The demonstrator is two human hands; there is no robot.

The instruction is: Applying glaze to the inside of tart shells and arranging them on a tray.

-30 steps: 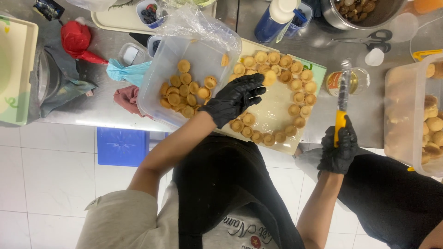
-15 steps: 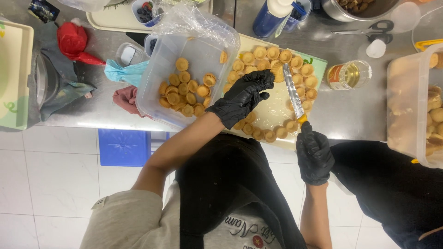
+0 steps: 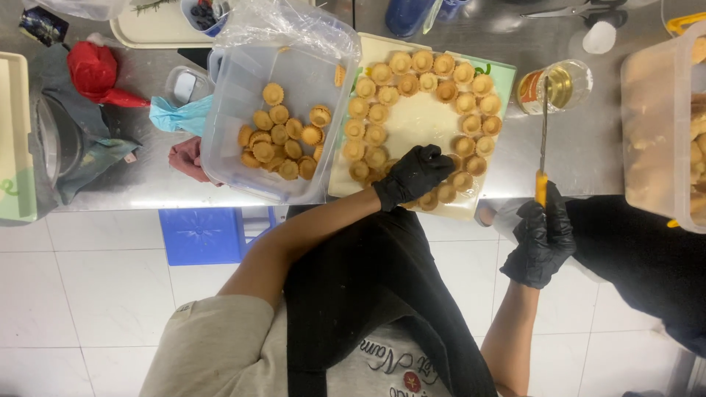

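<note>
My left hand (image 3: pixel 415 175), in a black glove, rests on the near edge of a pale tray (image 3: pixel 419 121). Its bent fingers cover some of the small tart shells (image 3: pixel 382 73) that ring the tray; whether it grips one is hidden. My right hand (image 3: pixel 543 239), also gloved in black, holds a yellow-handled knife (image 3: pixel 543 132) off the counter's front edge. The blade points away from me, and its tip is in an open glass jar (image 3: pixel 565 84) right of the tray. Left of the tray is a clear plastic tub (image 3: pixel 220 95) with several more shells.
A large clear container of pastries (image 3: pixel 662 125) stands at the far right. A red cloth (image 3: pixel 92 66) and a light blue cloth (image 3: pixel 176 114) lie left of the tub. A blue stool (image 3: pixel 206 235) sits under the counter. Another person in dark clothes (image 3: pixel 647 257) stands close on my right.
My right hand swung the knife from the jar to the tray and back to the jar. My left hand slid toward the tray's near edge.
</note>
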